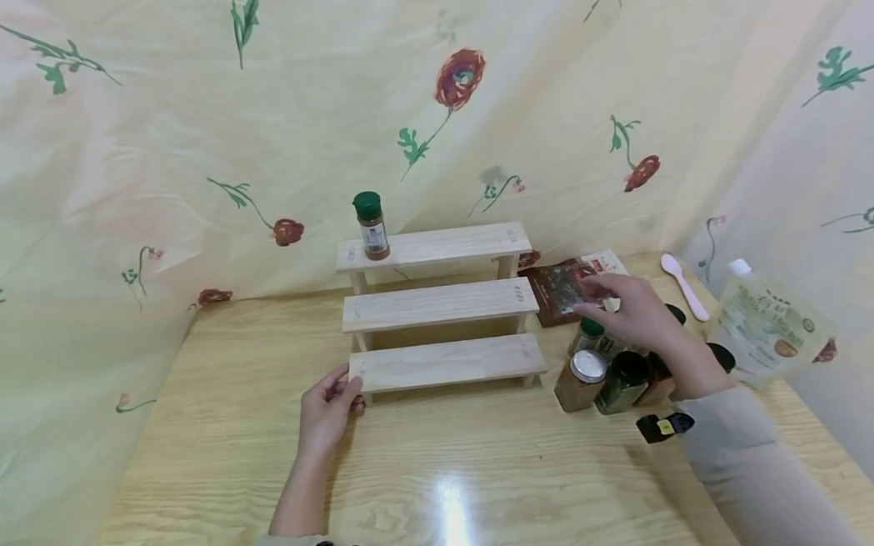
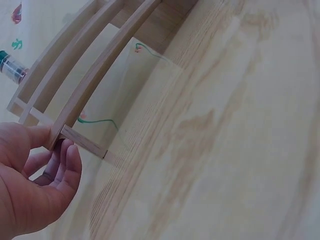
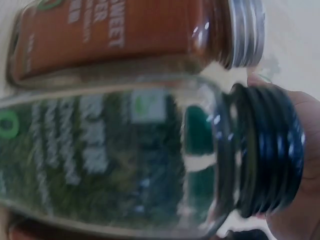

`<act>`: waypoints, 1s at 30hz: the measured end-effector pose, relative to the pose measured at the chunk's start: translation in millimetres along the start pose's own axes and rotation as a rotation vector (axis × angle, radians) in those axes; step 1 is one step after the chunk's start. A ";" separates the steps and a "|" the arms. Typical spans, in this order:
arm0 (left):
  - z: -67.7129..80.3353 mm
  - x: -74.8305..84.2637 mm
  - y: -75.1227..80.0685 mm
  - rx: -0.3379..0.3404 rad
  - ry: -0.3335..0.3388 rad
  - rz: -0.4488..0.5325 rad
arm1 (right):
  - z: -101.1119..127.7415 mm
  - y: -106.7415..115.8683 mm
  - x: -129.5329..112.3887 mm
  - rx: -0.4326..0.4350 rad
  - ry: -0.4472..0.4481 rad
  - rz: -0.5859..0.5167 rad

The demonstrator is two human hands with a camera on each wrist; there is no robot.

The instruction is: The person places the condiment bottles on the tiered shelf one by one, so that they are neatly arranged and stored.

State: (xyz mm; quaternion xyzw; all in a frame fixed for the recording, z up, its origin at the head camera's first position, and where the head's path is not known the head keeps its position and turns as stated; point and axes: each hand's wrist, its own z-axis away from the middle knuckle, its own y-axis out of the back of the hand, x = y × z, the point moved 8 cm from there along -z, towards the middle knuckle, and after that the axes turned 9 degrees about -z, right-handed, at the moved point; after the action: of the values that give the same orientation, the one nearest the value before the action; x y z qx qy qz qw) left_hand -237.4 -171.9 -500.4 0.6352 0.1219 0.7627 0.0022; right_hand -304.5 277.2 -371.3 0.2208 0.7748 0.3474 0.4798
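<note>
Wrist straps and pale sleeves sit closest to the head camera, above a wooden table (image 1: 449,473). On it stands a three-step wooden rack (image 1: 439,306), with one green-capped spice jar (image 1: 371,225) upright at the left end of its top step. At the left end of the lowest step, the left hand (image 1: 328,409) holds the rack, thumb on top and fingers (image 2: 70,160) curled under the board's edge.

To the right of the rack, the right hand (image 1: 638,311) hovers over a cluster of spice jars (image 1: 608,371). Its fingers seem loosely curved, though the blurred wrist view shows a dark-capped herb jar (image 3: 150,155) pressed close against it, so I cannot tell whether it grips. Behind lie a dark packet (image 1: 562,290), a pink spoon (image 1: 684,287) and a pouch (image 1: 771,323).
</note>
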 end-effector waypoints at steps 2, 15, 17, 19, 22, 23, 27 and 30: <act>-0.3 0.0 -0.5 0.003 -0.004 0.007 | 2.6 0.2 3.9 -0.018 0.000 0.017; -0.4 0.1 -0.5 0.008 -0.013 0.009 | 14.0 -4.5 17.4 -0.152 -0.057 0.035; -0.6 -0.2 -0.2 0.009 -0.010 0.015 | 13.8 -6.3 19.7 -0.154 -0.048 0.054; -0.8 -0.6 -0.2 0.008 -0.007 0.020 | 13.9 -8.3 21.7 -0.157 -0.039 0.074; -0.9 -1.2 -0.3 0.007 -0.004 0.022 | 14.0 -10.1 23.7 -0.157 -0.025 0.097; -1.1 -1.4 -0.5 0.007 -0.004 0.022 | 14.2 -10.4 24.2 -0.157 -0.022 0.100; -1.2 -1.1 -0.4 0.008 -0.001 0.021 | 13.9 -8.8 22.9 -0.144 -0.015 0.092; -1.3 -0.3 -0.6 0.002 -0.003 0.021 | 13.3 -5.5 19.5 -0.124 -0.014 0.080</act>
State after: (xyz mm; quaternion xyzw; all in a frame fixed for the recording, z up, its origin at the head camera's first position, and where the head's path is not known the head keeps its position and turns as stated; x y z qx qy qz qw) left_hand -238.7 -171.6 -501.0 0.6374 0.1161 0.7617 -0.0061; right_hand -301.2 291.0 -390.9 0.2241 0.7388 0.4121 0.4838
